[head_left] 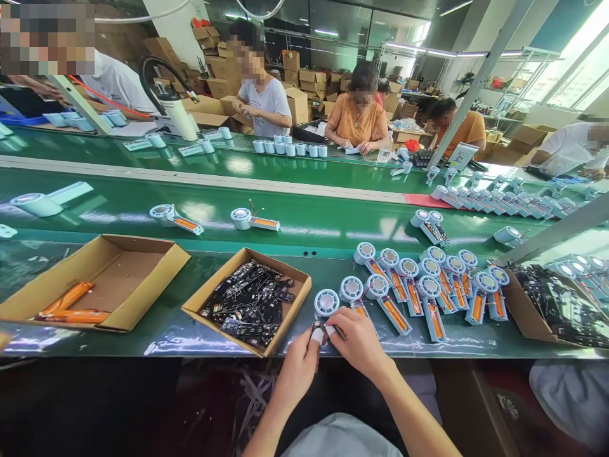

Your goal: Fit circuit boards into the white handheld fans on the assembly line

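Observation:
My left hand [301,360] is closed just past the table's front edge, pinching a small dark piece [316,326] that looks like a black circuit board. White covers wrap fingertips on both hands. Close beside it, my right hand [358,339] has its fingers pinched round a thin dark strip [340,332], mostly hidden by the fingers; whether both pieces are one board I cannot tell. Just beyond my hands is a pale blue handheld fan body [327,303] with a round head. Several similar fan bodies [408,268], with orange batteries in open handles, lie to the right.
A cardboard tray of black circuit boards [304,279] stands left of my hands. Farther left, another cardboard tray [143,289] holds orange batteries [78,304]. A box of dark parts [523,317] stands right. Fan parts lie on the green conveyor belt [323,216]; co-workers sit opposite.

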{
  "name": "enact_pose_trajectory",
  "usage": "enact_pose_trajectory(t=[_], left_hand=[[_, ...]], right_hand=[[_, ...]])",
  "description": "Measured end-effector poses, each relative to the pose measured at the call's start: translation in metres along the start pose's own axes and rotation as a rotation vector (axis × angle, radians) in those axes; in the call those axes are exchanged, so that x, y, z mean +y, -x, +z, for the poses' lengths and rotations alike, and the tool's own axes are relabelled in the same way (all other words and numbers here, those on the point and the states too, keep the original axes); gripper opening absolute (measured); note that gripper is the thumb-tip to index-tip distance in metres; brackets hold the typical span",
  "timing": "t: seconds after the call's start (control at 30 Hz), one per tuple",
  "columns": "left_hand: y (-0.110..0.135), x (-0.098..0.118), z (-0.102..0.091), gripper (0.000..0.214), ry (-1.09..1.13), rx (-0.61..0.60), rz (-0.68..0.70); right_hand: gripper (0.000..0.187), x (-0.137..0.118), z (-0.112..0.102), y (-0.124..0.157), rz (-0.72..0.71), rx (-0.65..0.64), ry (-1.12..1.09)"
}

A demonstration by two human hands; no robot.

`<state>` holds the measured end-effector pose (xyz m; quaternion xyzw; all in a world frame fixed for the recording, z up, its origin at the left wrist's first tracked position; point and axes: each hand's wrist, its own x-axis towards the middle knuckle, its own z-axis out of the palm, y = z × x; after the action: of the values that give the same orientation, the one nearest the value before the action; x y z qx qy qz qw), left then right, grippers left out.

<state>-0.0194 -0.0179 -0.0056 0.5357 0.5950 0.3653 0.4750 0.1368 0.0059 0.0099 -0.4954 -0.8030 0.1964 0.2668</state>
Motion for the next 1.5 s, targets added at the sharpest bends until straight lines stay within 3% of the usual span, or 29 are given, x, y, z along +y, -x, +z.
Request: enact_pose_trajectory(t=[0.3,0.57,0.87,1.0,1.23,1.33,1.5], left_hand=[[-0.001,-0.003,0.001,0.034,-0.305,-0.081,0.089],[-0.001,-0.001,-0.008,0.026,-0.594,-0.100,0.100],[0.004,0.004,0.000,0.026,-0.771,-0.107,0.049],[0.004,0.004,-0.003,0.026,-0.776,-0.152,0.059],[-0.005,0.006,-0.028,0.027,-0.589,-0.284,0.237],[-0.010,0.006,-0.032,0.027,-0.547,-0.317,0.271],[-0.012,0.003,-0.026,0.029,-0.432,-0.314,0.348]], right_hand=[[0.011,-0.012,-0.010,-0.002,-0.110,-0.154,0.359],[0.012,-0.024,-0.025,-0.011,-0.081,-0.328,0.413],[0.011,-0.030,-0.007,-0.005,0.008,-0.249,0.399],[0.012,-0.026,-0.002,-0.002,0.015,-0.192,0.328],[0.030,0.005,-0.022,-0.010,-0.084,-0.191,-0.087],[0.025,0.008,-0.022,-0.009,-0.131,-0.186,-0.100],[0.027,0.001,-0.020,0.005,-0.057,-0.083,-0.107]])
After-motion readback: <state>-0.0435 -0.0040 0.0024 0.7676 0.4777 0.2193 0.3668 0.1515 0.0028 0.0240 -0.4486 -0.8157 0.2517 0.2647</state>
